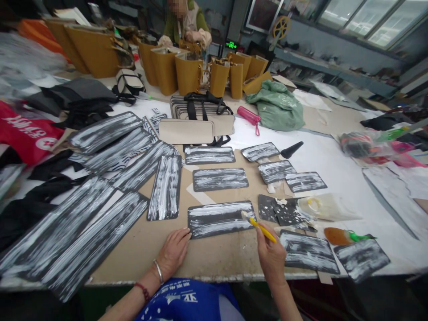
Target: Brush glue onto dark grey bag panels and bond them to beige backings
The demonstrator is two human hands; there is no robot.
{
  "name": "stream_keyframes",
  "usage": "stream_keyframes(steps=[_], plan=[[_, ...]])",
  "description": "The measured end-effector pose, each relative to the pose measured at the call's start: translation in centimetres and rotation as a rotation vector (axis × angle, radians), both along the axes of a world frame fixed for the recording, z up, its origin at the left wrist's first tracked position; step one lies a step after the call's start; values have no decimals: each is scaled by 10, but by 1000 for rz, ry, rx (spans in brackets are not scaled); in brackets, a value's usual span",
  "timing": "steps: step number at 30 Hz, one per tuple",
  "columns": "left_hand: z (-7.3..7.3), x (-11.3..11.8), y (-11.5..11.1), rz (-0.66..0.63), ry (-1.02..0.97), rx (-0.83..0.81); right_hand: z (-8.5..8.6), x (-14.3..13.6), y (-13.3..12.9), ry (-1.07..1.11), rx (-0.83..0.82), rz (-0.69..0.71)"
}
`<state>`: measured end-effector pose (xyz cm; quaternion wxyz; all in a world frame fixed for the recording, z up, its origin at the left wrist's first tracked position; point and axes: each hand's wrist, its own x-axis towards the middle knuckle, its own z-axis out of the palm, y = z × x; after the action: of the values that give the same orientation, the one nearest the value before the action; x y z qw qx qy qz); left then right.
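My right hand [271, 254] is closed round the yellow handle of a glue brush [262, 229]. The bristles rest on the right part of a dark rectangular panel [219, 219] streaked with white glue, with a darker band along its middle. My left hand [174, 250] lies flat with its fingers stretched out, the fingertips touching the panel's lower left corner. Beyond it lie two similar coated panels, one [220, 179] in the middle and one [210, 155] farther back. An upright coated panel [164, 187] is to the left. Two more [309, 251] [363, 258] lie right of my right hand.
Long coated strips [96, 240] cover the left side. Right of centre, a glue-spattered dark board [267, 208] lies beside a glue-stained bag [329, 207] and a green-nozzled bottle [336, 236]. Behind stand a green plastic bag [277, 106] and tan bags [189, 73]; a person [183, 26] works there.
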<state>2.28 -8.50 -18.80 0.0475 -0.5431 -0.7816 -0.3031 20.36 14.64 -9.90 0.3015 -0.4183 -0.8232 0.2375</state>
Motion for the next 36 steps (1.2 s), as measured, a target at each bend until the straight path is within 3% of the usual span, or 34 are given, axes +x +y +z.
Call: stream_keyframes(steps=[3, 5, 9, 11, 15, 19, 25, 30, 36], plan=[[3, 7, 4, 74, -149, -4, 7, -12, -9, 23, -156, -1], [4, 9, 10, 155, -251, 2, 4, -24, -22, 91, -387, -5], [3, 4, 27, 297, -416, -40, -15, -49, -47, 335, -945, -98], [2, -5, 36, 319, -483, -108, -26, -56, -54, 416, -1075, -155], [1, -30, 52, 322, -597, -264, -43, -57, -58, 450, -1098, -212], [-1, -46, 60, 303, -630, -244, -48, -54, -59, 458, -1073, -203], [3, -51, 60, 245, -673, -196, -46, -57, -64, 500, -1063, -248], [9, -58, 62, 272, -737, -173, -45, -58, -68, 532, -1080, -296], [12, -67, 70, 292, -948, -172, -49, -57, -73, 527, -1044, -317]])
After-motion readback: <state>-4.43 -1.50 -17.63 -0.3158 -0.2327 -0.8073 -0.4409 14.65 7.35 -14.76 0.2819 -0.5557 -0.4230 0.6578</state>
